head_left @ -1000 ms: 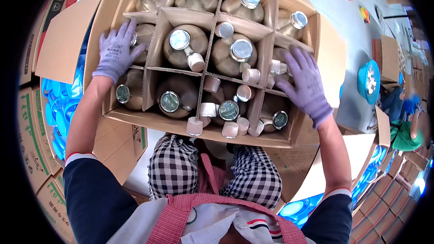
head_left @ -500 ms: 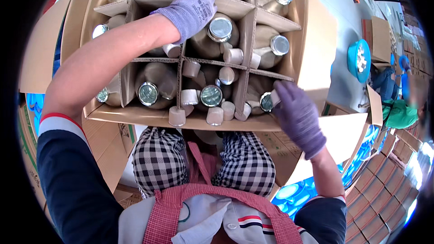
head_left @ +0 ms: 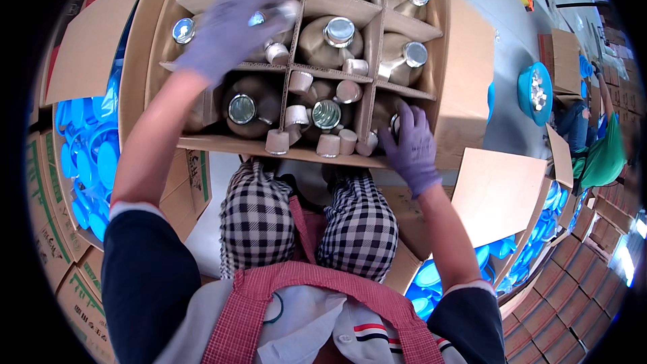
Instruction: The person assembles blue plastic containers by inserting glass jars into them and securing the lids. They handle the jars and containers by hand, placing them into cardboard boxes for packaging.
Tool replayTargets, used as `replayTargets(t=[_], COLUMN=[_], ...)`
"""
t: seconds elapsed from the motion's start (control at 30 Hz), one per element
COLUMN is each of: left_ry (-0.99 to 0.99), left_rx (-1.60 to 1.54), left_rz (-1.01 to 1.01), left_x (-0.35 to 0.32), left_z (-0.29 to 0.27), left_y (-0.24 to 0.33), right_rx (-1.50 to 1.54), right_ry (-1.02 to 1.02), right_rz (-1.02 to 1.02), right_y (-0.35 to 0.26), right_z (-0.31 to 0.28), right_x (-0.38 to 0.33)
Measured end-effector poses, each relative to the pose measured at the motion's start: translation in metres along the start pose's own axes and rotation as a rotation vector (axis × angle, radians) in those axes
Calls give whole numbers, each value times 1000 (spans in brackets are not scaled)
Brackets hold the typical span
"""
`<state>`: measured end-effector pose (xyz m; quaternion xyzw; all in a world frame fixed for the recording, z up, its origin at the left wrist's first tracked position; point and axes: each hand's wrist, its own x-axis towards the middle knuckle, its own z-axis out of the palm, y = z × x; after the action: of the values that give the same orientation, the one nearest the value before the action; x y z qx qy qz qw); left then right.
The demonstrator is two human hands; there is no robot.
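— The box (head_left: pixel 465 87)?
— Matt brown cardboard, dividers (head_left: pixel 374 40) the same, edges a bit rough.
— And the jars (head_left: pixel 323 44)?
— Glossy glass, with shiny metal lids (head_left: pixel 340 29) and small matt plastic cups (head_left: pixel 276 141) wedged between them.
— Gloves?
— Thin purple ones, smooth, on the left hand (head_left: pixel 226 30) and the right hand (head_left: pixel 411 148). The apron (head_left: pixel 303 296) is checked cloth.

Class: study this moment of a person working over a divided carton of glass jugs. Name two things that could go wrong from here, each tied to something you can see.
1. The left hand is motion-blurred over a jug in the carton; a hurried grip might slip and knock glass against glass.
2. The right hand reaches into the tight near-right cell beside the cardboard dividers; fingers could pinch, or the divider could bend and let neighbouring jugs touch.
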<state>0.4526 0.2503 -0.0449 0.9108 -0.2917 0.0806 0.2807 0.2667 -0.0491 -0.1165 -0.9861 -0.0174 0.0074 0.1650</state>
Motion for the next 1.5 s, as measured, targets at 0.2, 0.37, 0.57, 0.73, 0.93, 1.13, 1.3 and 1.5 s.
replayTargets(t=[0.2,0.37,0.57,0.73,0.93,1.13,1.3,1.5], left_ry=[-225,-381,-292,-664,-175,-63,-101,-70], left_rx=[-21,-39,41,-233,-3,154,435,474], left_rz=[-316,-384,69,-252,-83,-557,-622,-297], left_x=[-150,-129,-59,-25,-50,-150,-182,-197], left_z=[1,9,8,63,30,-76,-28,-13], left_y=[-2,-25,-32,-52,-10,-37,-79,-76], right_rx=[-135,-111,-490,-369,-154,-72,26,-17], right_ry=[27,12,-379,-237,-324,-19,-69,-120], right_rz=[-27,-423,-626,-561,-364,-481,-542,-487], right_y=[6,-33,-70,-67,-91,-97,-101,-98], right_z=[14,-23,1,-3,1,43,25,30], right_x=[15,30,89,93,60,53,54,62])
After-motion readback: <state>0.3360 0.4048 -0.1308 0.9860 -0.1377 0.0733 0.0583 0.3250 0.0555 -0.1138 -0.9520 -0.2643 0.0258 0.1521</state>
